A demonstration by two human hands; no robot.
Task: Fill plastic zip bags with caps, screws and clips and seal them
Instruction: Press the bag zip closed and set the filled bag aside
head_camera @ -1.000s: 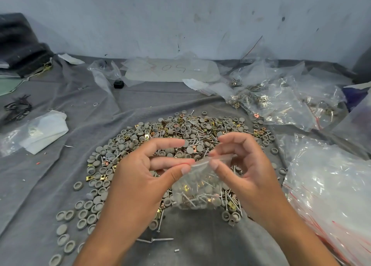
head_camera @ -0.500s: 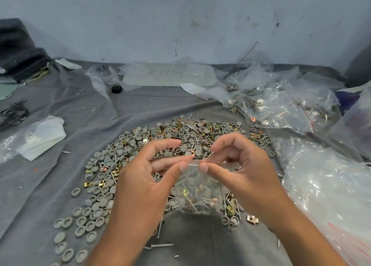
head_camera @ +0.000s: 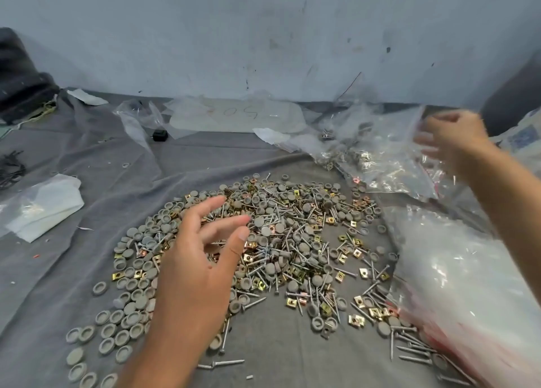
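A heap of grey round caps, silver screws and gold square clips [head_camera: 292, 241] lies spread on the grey cloth [head_camera: 87, 255]. My left hand [head_camera: 199, 270] hovers just above the heap's left side, fingers spread, holding nothing. Far out at the upper right, my right hand [head_camera: 450, 138] is blurred, its fingers apart and nothing visible in them, above a pile of filled clear zip bags [head_camera: 380, 159]. A stack of empty red-striped zip bags [head_camera: 468, 285] lies along the right edge. The small filled bag cannot be told apart from the others in that pile.
A large clear bag with handwriting [head_camera: 234, 115] lies against the back wall. A small black object [head_camera: 160, 135] sits in front of it. White folded plastic [head_camera: 44, 209] rests at the left, and a dark bundle [head_camera: 20, 88] fills the far left corner.
Both hands were pinching the top of a small filled zip bag. Now the bag is out of them; my right hand has swung to the filled bags, my left stays over the heap.
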